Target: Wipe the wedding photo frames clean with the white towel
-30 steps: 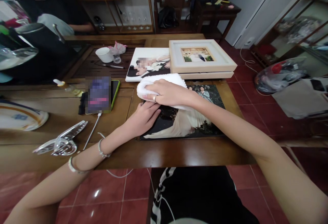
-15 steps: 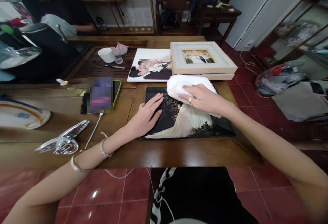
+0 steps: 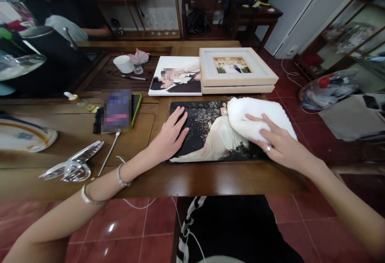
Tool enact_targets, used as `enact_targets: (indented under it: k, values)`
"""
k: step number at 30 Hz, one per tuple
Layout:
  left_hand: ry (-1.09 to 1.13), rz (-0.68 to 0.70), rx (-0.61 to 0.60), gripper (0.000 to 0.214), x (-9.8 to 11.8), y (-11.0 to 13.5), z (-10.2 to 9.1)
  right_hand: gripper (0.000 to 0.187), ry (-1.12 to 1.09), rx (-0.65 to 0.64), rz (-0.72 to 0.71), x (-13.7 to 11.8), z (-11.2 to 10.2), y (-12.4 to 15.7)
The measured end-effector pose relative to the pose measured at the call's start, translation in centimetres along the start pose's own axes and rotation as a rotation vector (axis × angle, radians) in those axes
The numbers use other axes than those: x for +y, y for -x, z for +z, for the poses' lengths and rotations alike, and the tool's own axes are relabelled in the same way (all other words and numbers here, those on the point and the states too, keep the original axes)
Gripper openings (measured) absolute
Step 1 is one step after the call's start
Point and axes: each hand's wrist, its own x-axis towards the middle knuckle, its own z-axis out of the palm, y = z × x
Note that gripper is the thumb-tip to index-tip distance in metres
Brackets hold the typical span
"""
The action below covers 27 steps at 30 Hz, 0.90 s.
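Observation:
A dark photo panel [image 3: 207,134] with a figure in a long pale gown lies flat on the wooden table. My left hand [image 3: 173,134] rests on the panel's left edge, fingers stretched out and holding nothing. On the right part of the panel, my right hand [image 3: 278,140] grips a fluffy white cloth [image 3: 255,114], pressing it down; the cloth covers the panel's right end. Behind the panel lies a white-edged photo canvas [image 3: 177,88], next to a pale wooden picture frame [image 3: 240,80] stacked on another one.
Left of the panel stands a phone [image 3: 117,110] with a white cable. Nearby are a dropper bottle [image 3: 87,104], a shiny metal winged object [image 3: 75,166] and a plate [image 3: 30,134]. A white cup [image 3: 124,64] stands farther back. A person [image 3: 78,10] is across the table.
My right hand has moved the white cloth rightward across the panel, uncovering the upper part of the gowned figure. My left hand stays on the left edge.

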Motion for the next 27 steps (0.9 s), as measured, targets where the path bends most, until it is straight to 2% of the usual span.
enact_targets:
  k: [5, 8, 10, 13, 18, 21, 27]
  values:
    - [0.002, 0.02, 0.035, 0.052, -0.3, -0.1, 0.0, 0.02, -0.04, -0.077, -0.175, -3.0, -0.3, 3.5]
    - [-0.006, 0.052, 0.02, 0.06, -0.3, 0.0, -0.2, 0.016, -0.046, -0.126, -0.217, -4.0, -0.6, 4.5]
    - [-0.019, 0.065, -0.008, 0.07, -0.2, 0.0, -0.3, 0.019, -0.024, -0.106, -0.22, -4.0, -0.5, 4.5]
    - [-0.046, 0.063, -0.051, 0.075, 0.0, 0.0, -0.6, 0.024, 0.024, -0.042, -0.234, -3.1, -0.3, 3.7]
    - [-0.078, 0.048, -0.145, 0.074, 0.3, -0.2, -1.1, 0.013, 0.086, -0.004, -0.217, -0.5, 0.1, 1.1]
    - [-0.075, 0.06, -0.157, 0.068, 0.3, -0.3, -1.1, 0.011, 0.167, -0.009, -0.172, 1.1, 0.2, -0.9]
    - [-0.006, 0.048, -0.087, 0.057, -0.1, -0.4, -0.8, 0.04, 0.316, 0.007, -0.033, 2.2, 1.2, -4.6]
